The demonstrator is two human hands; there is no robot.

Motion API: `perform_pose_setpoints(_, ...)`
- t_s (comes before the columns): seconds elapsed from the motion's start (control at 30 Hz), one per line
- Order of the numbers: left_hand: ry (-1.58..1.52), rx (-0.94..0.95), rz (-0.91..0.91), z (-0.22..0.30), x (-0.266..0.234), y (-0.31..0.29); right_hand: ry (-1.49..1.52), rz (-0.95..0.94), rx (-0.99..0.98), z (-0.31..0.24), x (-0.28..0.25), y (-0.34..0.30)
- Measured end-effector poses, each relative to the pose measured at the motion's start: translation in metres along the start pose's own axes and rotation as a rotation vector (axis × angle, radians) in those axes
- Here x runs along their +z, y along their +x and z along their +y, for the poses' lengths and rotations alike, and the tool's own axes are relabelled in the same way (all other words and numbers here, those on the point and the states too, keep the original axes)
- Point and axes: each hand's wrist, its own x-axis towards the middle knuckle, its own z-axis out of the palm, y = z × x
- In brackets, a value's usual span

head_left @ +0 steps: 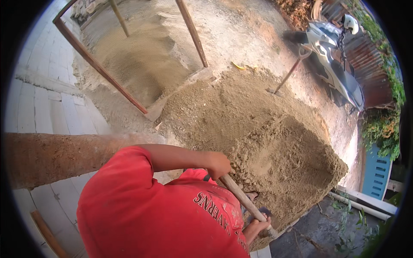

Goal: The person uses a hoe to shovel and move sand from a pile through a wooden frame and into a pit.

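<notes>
Both my hands grip one thick wooden tool handle (pixel 241 192), which slants down to the right in front of my body. My left hand (pixel 219 165) is wrapped round its upper part, the arm bent across from the left. Lower down, my right hand (pixel 258 226) closes round the handle near its visible lower end. The tool's head cannot be made out clearly; a dark grey patch shows beside my right hand. A heap of damp brown sand (pixel 279 163) lies directly ahead and to the right. Part of a foot (pixel 252 195) shows at its near edge.
A second shovel (pixel 289 76) stands upright at the heap's far edge. Beyond it a motorcycle (pixel 331 64) is parked with a white helmet on it. Ahead left, a wooden-framed mesh screen (pixel 103 81) leans over finer sand. A brown post (pixel 64 157) and a pale block wall (pixel 38 107) are on my left.
</notes>
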Motion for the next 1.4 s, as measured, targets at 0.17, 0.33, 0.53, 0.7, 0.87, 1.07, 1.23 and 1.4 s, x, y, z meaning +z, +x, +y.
perform_pose_setpoints(0.17, -0.73, 0.074, -0.37, -0.02, 0.02, 0.025, 0.114, -0.145, -0.118, -0.041, 0.132, -0.027)
perform_pose_setpoints(0.33, -0.789, 0.07, -0.27, 0.041, 0.039, 0.135, -0.004, -0.323, -0.314, -0.131, 0.21, 0.006)
perform_pose_setpoints(0.53, -1.002, -0.155, -0.051, 0.095, 0.059, 0.275, -0.266, -0.222, -0.143, -0.058, 0.24, 0.092)
perform_pose_setpoints(0.7, -1.272, -0.444, -0.104, 0.086, 0.11, 0.255, -0.487, -0.191, 0.289, 0.091, 0.183, 0.141)
perform_pose_setpoints(0.87, -1.469, -0.634, -0.234, 0.1, 0.095, 0.224, -0.437, -0.221, 0.624, 0.146, 0.163, 0.13)
perform_pose_setpoints(1.07, -1.798, -0.554, -0.233, 0.228, -0.02, 0.296, -0.244, -0.354, 0.749, 0.013, 0.163, 0.177)
perform_pose_setpoints(1.23, -1.577, -0.654, -0.289, 0.274, -0.085, 0.284, 0.028, -0.324, 0.422, -0.042, 0.186, 0.111)
perform_pose_setpoints(1.4, -1.481, -0.622, -0.449, 0.304, -0.136, 0.24, 0.283, -0.39, 0.663, -0.018, 0.149, 0.261)
